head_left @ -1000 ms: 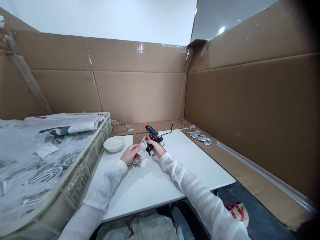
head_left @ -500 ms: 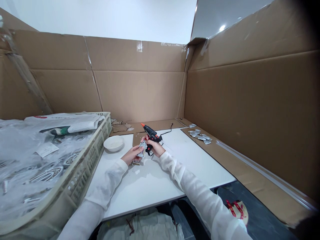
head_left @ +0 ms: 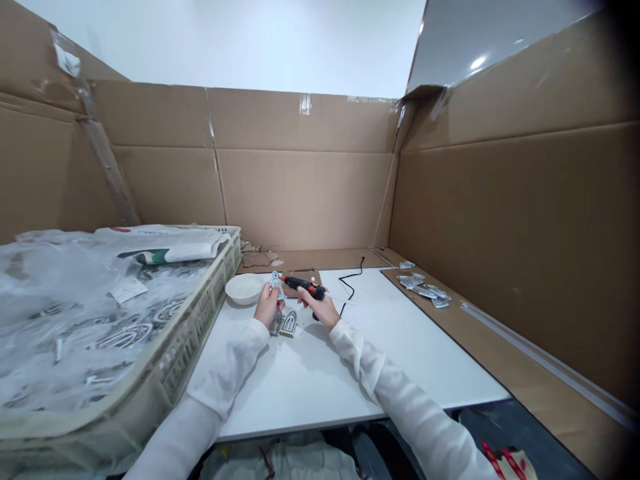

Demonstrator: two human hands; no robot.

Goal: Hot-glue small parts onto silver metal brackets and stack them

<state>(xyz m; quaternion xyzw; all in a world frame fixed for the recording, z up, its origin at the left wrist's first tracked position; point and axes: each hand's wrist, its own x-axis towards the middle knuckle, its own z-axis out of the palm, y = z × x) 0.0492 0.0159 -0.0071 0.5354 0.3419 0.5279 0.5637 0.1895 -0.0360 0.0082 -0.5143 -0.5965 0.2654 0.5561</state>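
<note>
Your left hand (head_left: 269, 305) pinches the small pale ornament (head_left: 276, 284) upright, just right of the bowl (head_left: 244, 289). Your right hand (head_left: 323, 308) is wrapped around the glue gun (head_left: 312, 289); half a second ago its nozzle pointed up and away, now it meets the ornament or nearly so. The arched piece (head_left: 289, 324) on the table (head_left: 320, 380), partly hidden before, shows clearly.

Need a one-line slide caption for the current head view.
Right hand holds a glue gun, its orange tip at a small ornate piece held by the left hand, over the white tabletop.
</note>
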